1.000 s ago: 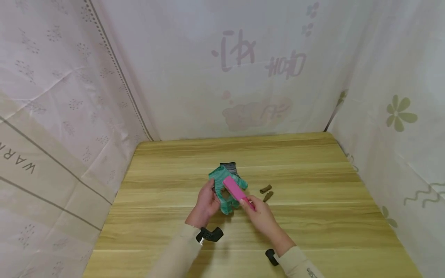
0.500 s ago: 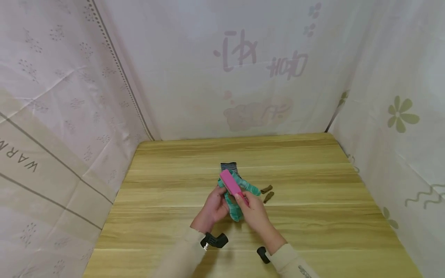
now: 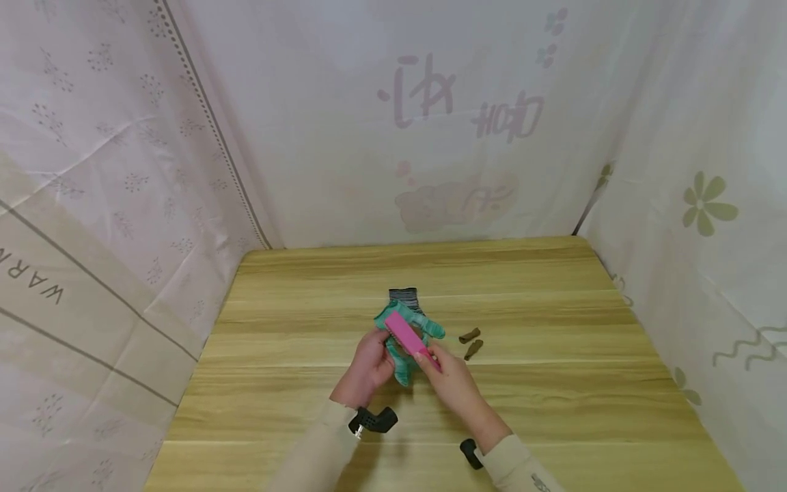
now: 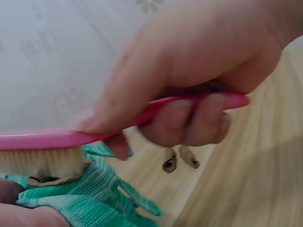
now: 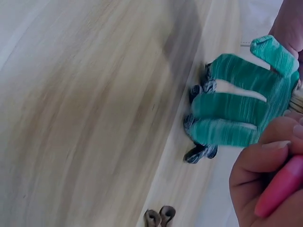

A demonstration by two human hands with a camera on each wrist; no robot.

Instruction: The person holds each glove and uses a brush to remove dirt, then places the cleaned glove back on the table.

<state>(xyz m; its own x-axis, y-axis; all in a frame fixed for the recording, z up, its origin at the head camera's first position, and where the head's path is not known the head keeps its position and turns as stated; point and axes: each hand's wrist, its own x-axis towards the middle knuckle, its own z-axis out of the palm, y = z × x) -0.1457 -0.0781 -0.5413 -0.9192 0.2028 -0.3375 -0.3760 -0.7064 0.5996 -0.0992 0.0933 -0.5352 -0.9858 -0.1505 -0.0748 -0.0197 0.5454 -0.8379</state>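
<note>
Brush [image 3: 406, 334]: clamped in my right hand [image 3: 453, 383]
Glove [image 5: 251, 106]: pinched in my left hand [image 3: 367, 364], fingers partly hidden
Brown piece [image 4: 60, 181]: under bristles [image 4: 40, 161], outline hard to make out

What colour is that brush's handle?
The brush handle is bright pink, seen best in the left wrist view.

Table [image 3: 277, 342]: curtains behind [image 3: 344, 130], left [image 3: 92, 137] and right [image 3: 695, 294]. Near mid-width, cloth piece [image 3: 402, 296] on the table, partly hidden behind glove [image 5: 274, 90]. Glove in left hand [image 3: 367, 365], raised above the table. Brush [image 3: 407, 335] slantwise over glove, head far-left, handle near-right in right hand [image 3: 453, 379]. 2 rolls [image 3: 470, 335] on the table, right of glove; 1 just behind the other.
</note>
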